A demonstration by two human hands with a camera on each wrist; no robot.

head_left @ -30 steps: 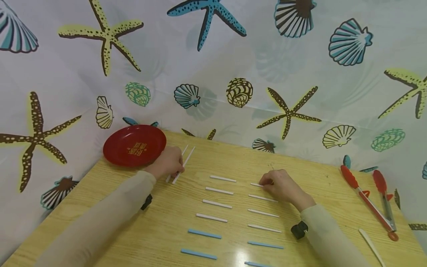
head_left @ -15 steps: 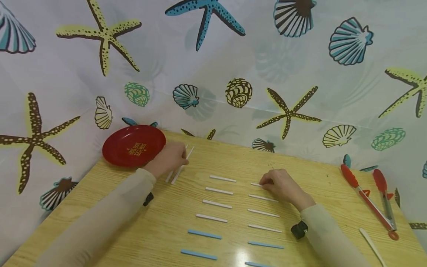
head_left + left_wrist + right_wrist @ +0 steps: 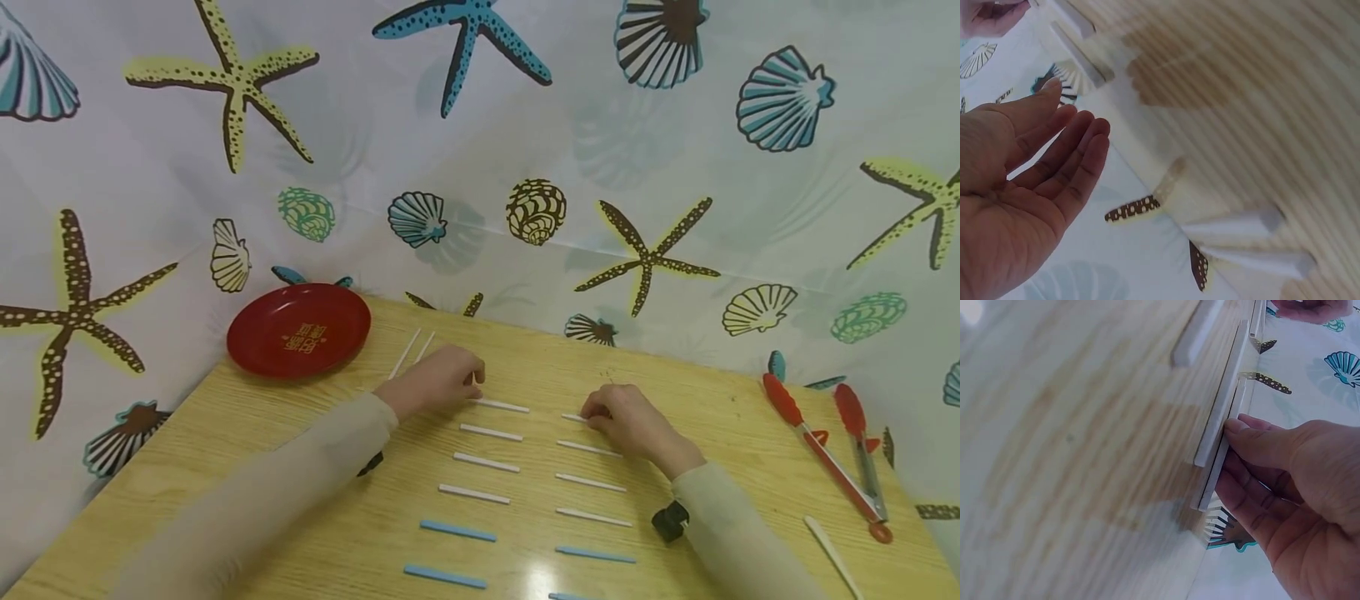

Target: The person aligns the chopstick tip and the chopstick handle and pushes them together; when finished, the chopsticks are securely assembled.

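Note:
My left hand [image 3: 438,379] hovers over the table by the far white chopstick piece [image 3: 502,406] of the left column. Its fingers are relaxed and bent, with nothing held, as the left wrist view shows. Behind that hand two longer white chopsticks [image 3: 405,354] lie side by side, partly hidden. At the far end of the right column, my right hand [image 3: 626,417] pinches a white chopstick piece [image 3: 1210,490] between thumb and fingers; in the head view its right part is hidden. More white pieces [image 3: 487,462] and blue pieces [image 3: 457,531] lie in two columns.
A red oval plate [image 3: 247,333] with gold characters stands at the back left corner. Red-tipped metal tongs [image 3: 825,458] lie along the right side. Nearer is a slim cream-coloured utensil [image 3: 832,554]. A patterned cloth [image 3: 495,275] hangs behind the table.
My left hand has left the two longer white chopsticks and moved right, toward the left column's far piece. My right hand stays on its piece.

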